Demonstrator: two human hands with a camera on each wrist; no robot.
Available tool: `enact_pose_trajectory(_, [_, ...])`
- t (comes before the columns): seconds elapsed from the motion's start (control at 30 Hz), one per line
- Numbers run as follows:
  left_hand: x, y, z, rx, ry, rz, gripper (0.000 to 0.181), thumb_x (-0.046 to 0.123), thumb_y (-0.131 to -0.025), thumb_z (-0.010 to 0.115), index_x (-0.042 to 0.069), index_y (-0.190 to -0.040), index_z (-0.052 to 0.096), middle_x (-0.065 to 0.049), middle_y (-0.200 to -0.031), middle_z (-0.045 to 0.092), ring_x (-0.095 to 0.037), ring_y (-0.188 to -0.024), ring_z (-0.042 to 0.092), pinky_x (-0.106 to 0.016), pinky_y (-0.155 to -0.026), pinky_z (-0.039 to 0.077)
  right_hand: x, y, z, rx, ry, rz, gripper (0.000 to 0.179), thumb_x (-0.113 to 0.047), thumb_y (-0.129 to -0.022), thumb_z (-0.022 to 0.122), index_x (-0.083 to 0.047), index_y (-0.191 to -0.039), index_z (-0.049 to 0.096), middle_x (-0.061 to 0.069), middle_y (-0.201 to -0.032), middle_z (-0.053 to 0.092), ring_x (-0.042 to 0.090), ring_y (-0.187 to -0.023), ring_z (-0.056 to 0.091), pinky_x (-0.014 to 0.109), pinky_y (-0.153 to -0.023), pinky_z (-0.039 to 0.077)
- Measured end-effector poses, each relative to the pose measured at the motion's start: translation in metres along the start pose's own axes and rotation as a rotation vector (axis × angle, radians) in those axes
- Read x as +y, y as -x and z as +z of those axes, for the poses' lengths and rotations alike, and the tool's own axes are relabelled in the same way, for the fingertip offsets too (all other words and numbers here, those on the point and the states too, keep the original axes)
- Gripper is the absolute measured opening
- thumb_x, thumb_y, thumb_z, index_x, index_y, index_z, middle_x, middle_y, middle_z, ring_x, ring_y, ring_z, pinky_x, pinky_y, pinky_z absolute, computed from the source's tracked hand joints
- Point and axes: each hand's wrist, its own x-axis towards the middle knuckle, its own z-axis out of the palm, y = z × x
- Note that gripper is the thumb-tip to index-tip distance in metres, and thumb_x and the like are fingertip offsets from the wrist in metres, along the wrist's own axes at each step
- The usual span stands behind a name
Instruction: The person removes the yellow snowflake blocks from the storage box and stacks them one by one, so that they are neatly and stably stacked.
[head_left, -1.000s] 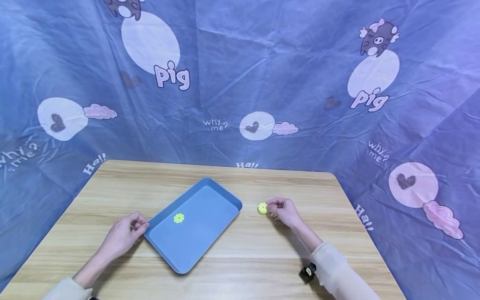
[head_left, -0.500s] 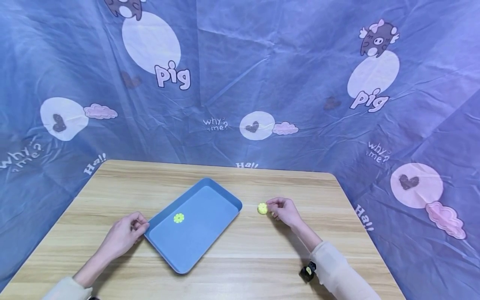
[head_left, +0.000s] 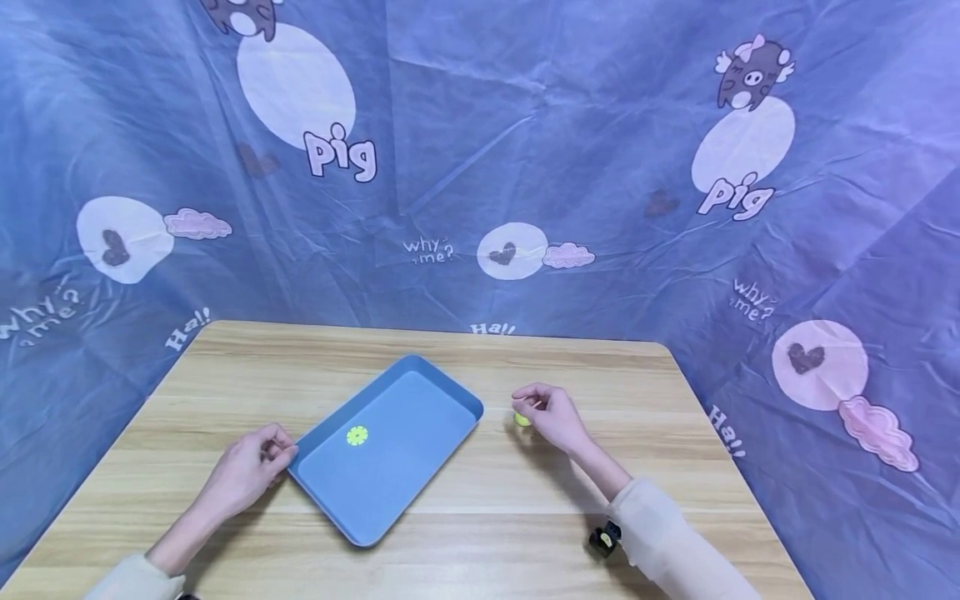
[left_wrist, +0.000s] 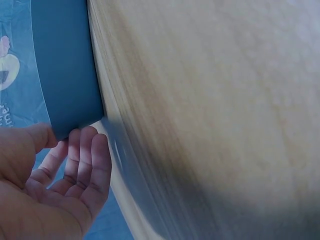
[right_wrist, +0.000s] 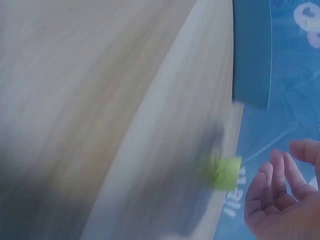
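Observation:
A shallow blue rectangular tray [head_left: 390,487] lies angled on the table, with a flat yellow-green notched disc [head_left: 357,436] inside. My left hand [head_left: 243,469] pinches the tray's left corner; in the left wrist view the thumb bends over its rim and the fingers curl beneath. Right of the tray stands a short yellow-green round piece [head_left: 522,419], like a small stack of such discs. Above it hovers my right hand [head_left: 553,417], partly hiding it. In the right wrist view the piece [right_wrist: 227,173] is blurred and apart from the loosely bent fingers; nothing shows between them and the thumb.
The wood-grain table [head_left: 465,550] reaches back to a blue printed curtain [head_left: 450,167] with pig drawings. A small black device [head_left: 603,540] sits at the right sleeve's cuff.
My right hand has left the side of the yellow-green piece and moved up and slightly left over it. The left hand, tray and disc stay put.

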Motion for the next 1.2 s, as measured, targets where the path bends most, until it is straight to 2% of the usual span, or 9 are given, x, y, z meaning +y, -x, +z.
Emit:
enact_pose_trajectory(0.2, [0.003,0.003,0.001,0.015,-0.013,0.01,0.004,0.011,-0.097,0.072,0.012,-0.093,0.069,0.004,-0.08,0.069,-0.003,-0.072,0.057,-0.024,-0.067,0.046,-0.016,0.002,0.019,-0.047,0.039,-0.059,0.017,-0.009,-0.093,0.076,0.0,-0.108,0.076,0.01,-0.088,0.075,0.01,-0.072,0.059,0.02,-0.066,0.048])
enact_pose_trajectory(0.53, [0.007,0.011,0.004,0.018,-0.014,-0.005,0.004,0.011,-0.097,0.072,0.011,-0.094,0.069,0.003,-0.081,0.069,-0.003,-0.073,0.058,-0.024,-0.068,0.046,-0.034,0.006,0.047,-0.144,0.003,-0.16,0.022,-0.013,-0.094,0.076,0.002,-0.11,0.075,0.012,-0.09,0.074,0.01,-0.075,0.061,0.019,-0.07,0.05])
enact_pose_trajectory(0.8, [0.009,0.017,0.006,0.014,-0.009,-0.028,0.004,0.012,-0.097,0.072,0.011,-0.095,0.069,0.003,-0.08,0.069,-0.001,-0.067,0.056,-0.023,-0.066,0.045,-0.047,0.01,0.068,-0.213,0.095,-0.233,0.023,-0.018,-0.095,0.076,-0.005,-0.115,0.076,0.002,-0.092,0.075,0.008,-0.082,0.063,0.02,-0.076,0.052])
enact_pose_trajectory(0.97, [0.012,0.02,0.007,0.015,-0.011,-0.039,0.004,0.012,-0.098,0.072,0.01,-0.095,0.069,0.003,-0.08,0.069,-0.002,-0.068,0.057,-0.023,-0.066,0.045,-0.054,0.011,0.081,-0.279,0.137,-0.305,0.025,-0.02,-0.097,0.075,-0.005,-0.118,0.075,0.003,-0.096,0.075,0.009,-0.087,0.064,0.022,-0.081,0.053])
enact_pose_trajectory(1.2, [0.016,0.025,0.008,0.011,0.002,-0.055,0.004,0.012,-0.099,0.071,0.009,-0.097,0.069,0.002,-0.079,0.069,-0.001,-0.066,0.056,-0.022,-0.065,0.046,-0.059,0.01,0.1,-0.316,0.237,-0.38,0.027,-0.026,-0.098,0.075,-0.01,-0.119,0.076,-0.001,-0.099,0.077,0.011,-0.09,0.067,0.023,-0.085,0.052])
